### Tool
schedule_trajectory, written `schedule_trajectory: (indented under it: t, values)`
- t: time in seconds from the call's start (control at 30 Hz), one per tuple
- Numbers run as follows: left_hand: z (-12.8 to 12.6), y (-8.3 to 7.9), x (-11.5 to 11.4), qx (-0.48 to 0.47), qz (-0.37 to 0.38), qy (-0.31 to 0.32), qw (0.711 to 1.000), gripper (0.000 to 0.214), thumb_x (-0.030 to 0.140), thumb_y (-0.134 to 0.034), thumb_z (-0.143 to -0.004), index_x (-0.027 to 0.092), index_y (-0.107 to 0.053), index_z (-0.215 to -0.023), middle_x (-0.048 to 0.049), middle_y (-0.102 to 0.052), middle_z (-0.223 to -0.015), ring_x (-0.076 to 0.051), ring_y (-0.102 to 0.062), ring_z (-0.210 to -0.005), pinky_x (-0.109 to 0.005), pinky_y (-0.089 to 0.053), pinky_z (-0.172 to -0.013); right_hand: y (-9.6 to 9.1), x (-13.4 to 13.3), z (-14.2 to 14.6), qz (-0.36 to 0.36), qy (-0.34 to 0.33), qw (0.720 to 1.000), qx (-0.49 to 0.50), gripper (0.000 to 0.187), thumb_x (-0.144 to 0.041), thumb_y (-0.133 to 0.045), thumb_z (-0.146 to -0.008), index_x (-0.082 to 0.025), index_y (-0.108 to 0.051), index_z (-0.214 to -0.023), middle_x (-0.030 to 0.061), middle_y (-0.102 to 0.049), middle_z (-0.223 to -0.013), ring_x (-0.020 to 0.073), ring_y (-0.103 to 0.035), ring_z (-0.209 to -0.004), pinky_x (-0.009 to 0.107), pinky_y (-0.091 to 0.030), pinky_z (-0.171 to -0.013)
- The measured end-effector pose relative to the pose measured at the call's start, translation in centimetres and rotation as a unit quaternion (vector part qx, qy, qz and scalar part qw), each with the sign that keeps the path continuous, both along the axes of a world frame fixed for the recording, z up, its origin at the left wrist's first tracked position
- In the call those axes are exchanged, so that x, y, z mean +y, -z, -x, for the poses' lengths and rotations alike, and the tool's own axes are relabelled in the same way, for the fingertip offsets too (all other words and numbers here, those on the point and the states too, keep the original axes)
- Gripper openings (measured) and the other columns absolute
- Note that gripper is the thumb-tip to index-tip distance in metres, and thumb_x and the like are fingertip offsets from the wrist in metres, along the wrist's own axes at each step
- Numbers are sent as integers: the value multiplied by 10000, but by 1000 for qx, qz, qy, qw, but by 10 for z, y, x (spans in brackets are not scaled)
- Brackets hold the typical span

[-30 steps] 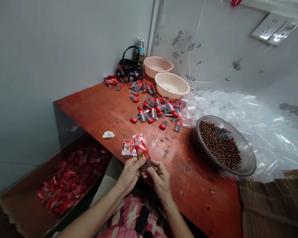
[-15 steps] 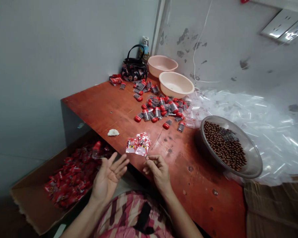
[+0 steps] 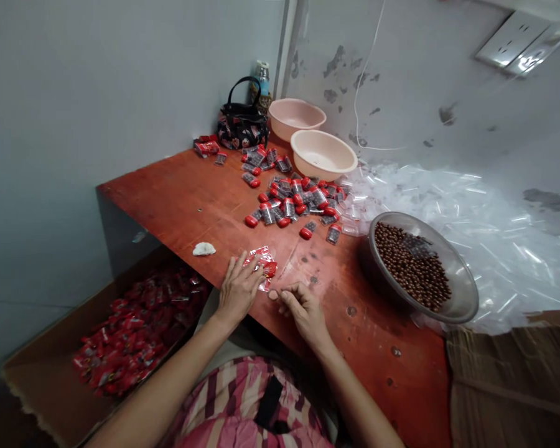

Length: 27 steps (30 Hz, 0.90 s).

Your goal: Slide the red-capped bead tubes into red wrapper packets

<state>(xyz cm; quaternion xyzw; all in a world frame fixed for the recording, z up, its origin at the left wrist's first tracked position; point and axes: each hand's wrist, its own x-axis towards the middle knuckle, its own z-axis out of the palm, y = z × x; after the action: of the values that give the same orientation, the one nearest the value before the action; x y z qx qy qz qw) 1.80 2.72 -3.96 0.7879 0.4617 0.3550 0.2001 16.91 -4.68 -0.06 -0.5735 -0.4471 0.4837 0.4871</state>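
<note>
My left hand [image 3: 241, 287] lies palm down over a small stack of flat red printed wrappers [image 3: 264, 254] near the table's front edge. Its fingers are stretched out and cover part of the stack. Just right of it, my right hand [image 3: 302, 309] is closed in a pinch, with a small round pale disc [image 3: 273, 294] at its fingertips. What the disc is made of I cannot make out. Beyond the hands lies a pile of small clear jars with red caps [image 3: 289, 206], filled with dark balls.
On the red table [image 3: 158, 205] are a crumpled white scrap [image 3: 204, 249], a grey bowl of brown balls [image 3: 378, 280], two pale basins [image 3: 324, 174] and a black handbag [image 3: 242, 127]. Empty clear containers [image 3: 494, 242] heap at right. Below left, a cardboard box [image 3: 32, 379] holds red-wrapped jars [image 3: 130, 330].
My left hand has moved right and forward from beside the box onto the wrappers, turning palm down. A red-capped jar above the box no longer shows there. My right hand keeps its pinch.
</note>
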Motion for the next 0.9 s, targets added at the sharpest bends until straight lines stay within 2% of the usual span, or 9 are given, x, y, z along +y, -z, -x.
schedule_trajectory:
  t: [0.17,0.3,0.4,0.5,0.57,0.63,0.73,0.83,0.9]
  values:
    - [-3,-10,-10,-65,4,-5,998,279,209,-527,-760,285,-625,-1010,-43,-525,-1214,-273,-279,-1247,-519,-117,-1015,1,24,4,-12,64,997,45,267,-287,-587,-735,-193,-501,-971,18,-608,-832,125,-580,-671,210,-458,-531]
    - [-5,-29,-19,-197,91,-13,976,301,221,-596,-711,275,-634,-1004,-39,-553,-1187,-261,-355,-1206,-424,-206,-1019,-2,40,5,-1,56,991,122,316,-265,-609,-705,-187,-474,-980,-57,-524,-613,84,-502,-502,166,-398,-427]
    - [-4,-37,-22,-321,262,-53,908,325,269,-660,-647,227,-647,-969,-56,-643,-1023,-260,-548,-1000,-348,-409,-877,-8,42,0,4,15,989,145,328,-275,-618,-694,-191,-481,-980,-81,-485,-564,63,-437,-424,157,-362,-393]
    - [-5,-38,-20,-411,447,-10,794,202,320,-665,-633,140,-673,-725,-66,-672,-728,-228,-628,-733,-318,-496,-700,-10,45,-8,12,-76,990,115,348,-260,-629,-678,-186,-497,-992,-78,-499,-557,68,-450,-429,173,-382,-426]
    - [-7,-38,-18,-445,506,8,739,208,308,-681,-617,103,-657,-642,-80,-660,-655,-208,-631,-663,-308,-504,-672,-10,52,-17,7,-124,992,23,286,-263,-598,-704,-175,-526,-967,-55,-536,-569,92,-493,-468,199,-411,-467]
    - [-10,-38,-17,-452,518,-9,726,206,283,-704,-592,84,-653,-614,-99,-660,-628,-194,-632,-622,-284,-506,-640,-10,66,-33,-26,-114,983,-144,206,-248,-513,-768,-164,-555,-952,-3,-597,-650,134,-554,-576,248,-444,-556]
    - [-11,-40,-17,-448,513,-44,731,195,261,-717,-573,84,-637,-556,-92,-652,-570,-167,-618,-543,-241,-495,-551,-13,99,-65,-97,-40,885,-454,296,-122,-378,-814,-140,-528,-1069,117,-602,-1015,229,-537,-936,355,-402,-779]
    - [-11,-42,-19,-480,517,-66,706,175,226,-725,-565,99,-612,-525,-55,-636,-527,-132,-598,-496,-201,-472,-493,-19,131,-95,-114,-97,751,-643,402,-40,-361,-791,-132,-465,-1168,138,-391,-1314,296,-317,-1198,417,-292,-893]
    - [-10,-41,-19,-513,521,-80,678,155,203,-720,-577,101,-608,-546,-37,-630,-529,-115,-591,-492,-184,-470,-477,-20,145,-107,-104,-149,706,-684,388,-44,-356,-807,-133,-462,-1169,127,-394,-1317,288,-293,-1213,404,-273,-902]
